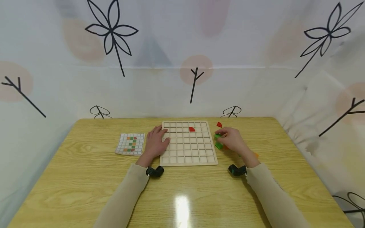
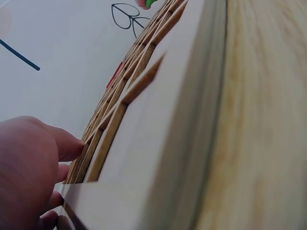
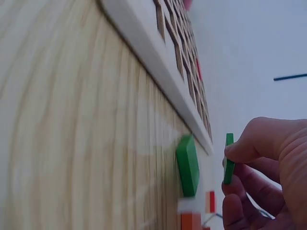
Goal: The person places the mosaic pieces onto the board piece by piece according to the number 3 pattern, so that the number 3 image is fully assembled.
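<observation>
White fabric (image 1: 159, 95), printed with black plant outlines and faint pastel patches, is hung behind and at both sides of the worktop (image 1: 94, 180), whose yellowish wood grain is broken by a bright reflection near the front. Pale sleeves (image 1: 122, 196) are stretched across it from the near side. Near the middle, a light wooden grid board (image 1: 188, 164) is laid flat. Of the hands, the left hand (image 1: 155, 143) is rested on the board's left edge with fingers spread, nothing gripped; by the right hand (image 1: 233, 139), beside the board's right edge, a green piece (image 3: 229, 170) is pinched between thumb and fingers. A patterned card (image 1: 139, 144) is placed left of the board. One red piece (image 1: 192, 129) is set in the grid's upper part; another green piece (image 1: 219, 145) is left on the worktop near the right hand, and a loose red piece (image 1: 219, 124) lies beyond it.
</observation>
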`<move>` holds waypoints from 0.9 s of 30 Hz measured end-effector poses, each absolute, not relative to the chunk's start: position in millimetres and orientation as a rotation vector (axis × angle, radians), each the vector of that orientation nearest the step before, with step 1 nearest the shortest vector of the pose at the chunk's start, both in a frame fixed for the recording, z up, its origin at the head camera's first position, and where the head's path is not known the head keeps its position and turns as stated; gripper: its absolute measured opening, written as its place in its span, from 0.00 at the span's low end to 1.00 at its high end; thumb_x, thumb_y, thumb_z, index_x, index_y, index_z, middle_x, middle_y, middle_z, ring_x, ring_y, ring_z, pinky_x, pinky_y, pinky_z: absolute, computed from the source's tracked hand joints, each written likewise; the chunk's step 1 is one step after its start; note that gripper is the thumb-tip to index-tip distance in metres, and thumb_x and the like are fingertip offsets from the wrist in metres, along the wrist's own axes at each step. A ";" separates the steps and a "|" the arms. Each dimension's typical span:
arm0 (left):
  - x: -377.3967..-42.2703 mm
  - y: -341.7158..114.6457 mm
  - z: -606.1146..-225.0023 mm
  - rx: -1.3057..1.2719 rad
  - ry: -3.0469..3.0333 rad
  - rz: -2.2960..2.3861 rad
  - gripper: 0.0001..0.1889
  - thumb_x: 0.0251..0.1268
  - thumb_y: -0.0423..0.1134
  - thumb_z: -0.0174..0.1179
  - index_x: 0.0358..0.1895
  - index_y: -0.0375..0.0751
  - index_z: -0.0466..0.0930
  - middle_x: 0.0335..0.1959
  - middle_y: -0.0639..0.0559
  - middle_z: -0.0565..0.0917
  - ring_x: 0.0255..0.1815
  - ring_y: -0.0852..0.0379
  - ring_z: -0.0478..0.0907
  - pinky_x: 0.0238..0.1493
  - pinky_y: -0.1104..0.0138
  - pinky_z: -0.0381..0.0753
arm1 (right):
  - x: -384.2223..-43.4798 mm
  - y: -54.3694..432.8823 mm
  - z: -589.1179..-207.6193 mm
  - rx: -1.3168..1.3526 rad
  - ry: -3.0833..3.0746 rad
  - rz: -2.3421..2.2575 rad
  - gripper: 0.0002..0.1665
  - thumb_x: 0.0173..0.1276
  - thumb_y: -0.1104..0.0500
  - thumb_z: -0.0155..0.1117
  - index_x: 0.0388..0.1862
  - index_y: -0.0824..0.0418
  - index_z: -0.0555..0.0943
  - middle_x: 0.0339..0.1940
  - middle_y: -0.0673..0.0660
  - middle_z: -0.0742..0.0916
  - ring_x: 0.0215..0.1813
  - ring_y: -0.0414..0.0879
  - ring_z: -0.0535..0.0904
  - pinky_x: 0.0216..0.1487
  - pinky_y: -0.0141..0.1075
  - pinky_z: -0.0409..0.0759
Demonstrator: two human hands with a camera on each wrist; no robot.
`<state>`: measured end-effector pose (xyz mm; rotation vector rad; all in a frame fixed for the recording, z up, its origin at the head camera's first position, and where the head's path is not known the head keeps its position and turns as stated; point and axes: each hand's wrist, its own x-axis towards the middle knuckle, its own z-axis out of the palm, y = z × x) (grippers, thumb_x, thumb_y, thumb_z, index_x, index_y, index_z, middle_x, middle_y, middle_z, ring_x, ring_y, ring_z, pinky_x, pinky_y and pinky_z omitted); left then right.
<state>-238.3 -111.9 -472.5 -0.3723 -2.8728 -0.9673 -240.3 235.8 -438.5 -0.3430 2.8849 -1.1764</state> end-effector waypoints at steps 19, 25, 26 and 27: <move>-241.2 -112.7 -475.8 -0.357 -2.860 -0.959 0.25 0.75 0.46 0.54 0.70 0.39 0.72 0.77 0.40 0.59 0.78 0.39 0.49 0.74 0.41 0.45 | -259.1 175.7 -440.2 -0.499 2.815 -1.203 0.17 0.65 0.66 0.63 0.52 0.63 0.87 0.51 0.60 0.85 0.45 0.52 0.79 0.37 0.40 0.76; -240.9 -112.3 -474.5 -0.366 -2.855 -0.963 0.25 0.75 0.46 0.54 0.69 0.40 0.72 0.77 0.40 0.60 0.78 0.38 0.50 0.74 0.41 0.46 | -267.4 158.9 -441.9 -0.518 2.811 -1.210 0.16 0.64 0.65 0.65 0.50 0.61 0.88 0.51 0.58 0.85 0.49 0.52 0.79 0.42 0.41 0.78; -240.7 -112.3 -474.3 -0.365 -2.856 -0.963 0.25 0.75 0.46 0.55 0.69 0.40 0.72 0.77 0.40 0.60 0.78 0.38 0.49 0.74 0.41 0.45 | -269.2 156.0 -442.1 -0.514 2.806 -1.212 0.16 0.64 0.65 0.65 0.51 0.60 0.88 0.51 0.57 0.86 0.49 0.52 0.80 0.42 0.41 0.79; -240.5 -112.2 -474.0 -0.363 -2.858 -0.963 0.25 0.75 0.46 0.55 0.69 0.40 0.72 0.77 0.40 0.60 0.78 0.38 0.49 0.74 0.41 0.45 | -270.9 153.3 -442.2 -0.512 2.800 -1.214 0.16 0.64 0.64 0.65 0.51 0.60 0.87 0.51 0.57 0.86 0.48 0.51 0.80 0.43 0.41 0.80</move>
